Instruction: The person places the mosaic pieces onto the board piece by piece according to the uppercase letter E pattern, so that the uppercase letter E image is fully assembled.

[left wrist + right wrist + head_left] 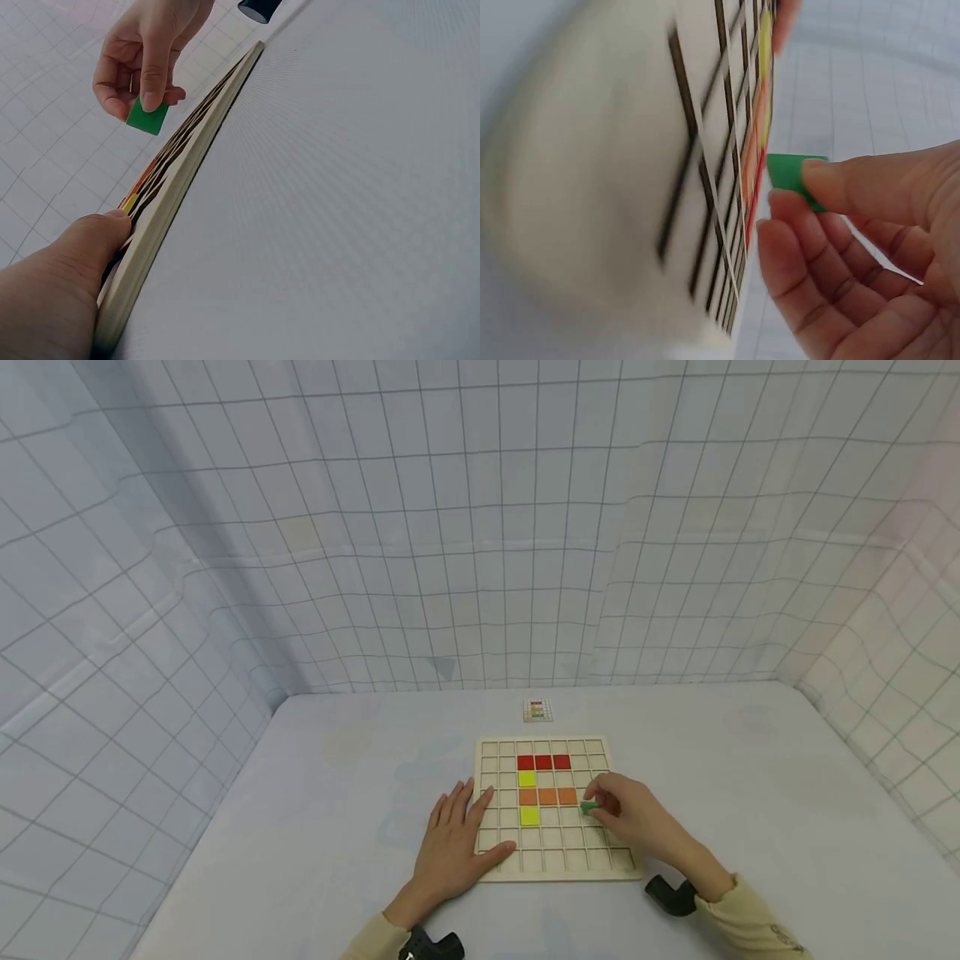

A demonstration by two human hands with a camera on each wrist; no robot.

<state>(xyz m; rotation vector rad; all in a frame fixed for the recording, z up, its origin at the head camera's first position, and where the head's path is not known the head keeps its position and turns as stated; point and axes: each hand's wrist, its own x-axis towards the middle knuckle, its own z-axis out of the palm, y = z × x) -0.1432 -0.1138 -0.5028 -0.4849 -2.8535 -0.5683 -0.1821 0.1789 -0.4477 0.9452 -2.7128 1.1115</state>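
A pale wooden grid board (555, 860) lies on the table. Three red tiles (543, 762) form a row near its top, with a yellow tile (527, 778) below the leftmost one. Lower come three orange tiles (547, 797) in a row, then another yellow tile (529, 816). My right hand (630, 814) pinches a green square tile (148, 117) between thumb and fingers, above the board's right part. My left hand (452, 847) rests at the board's left edge with fingers spread, the thumb lying over the board's lower left corner area.
Behind the board lies a small card (537, 710) printed with a coloured grid pattern. The white table (337, 810) is bordered by grid-patterned cloth walls (480, 527). Black devices (671, 895) sit at both wrists.
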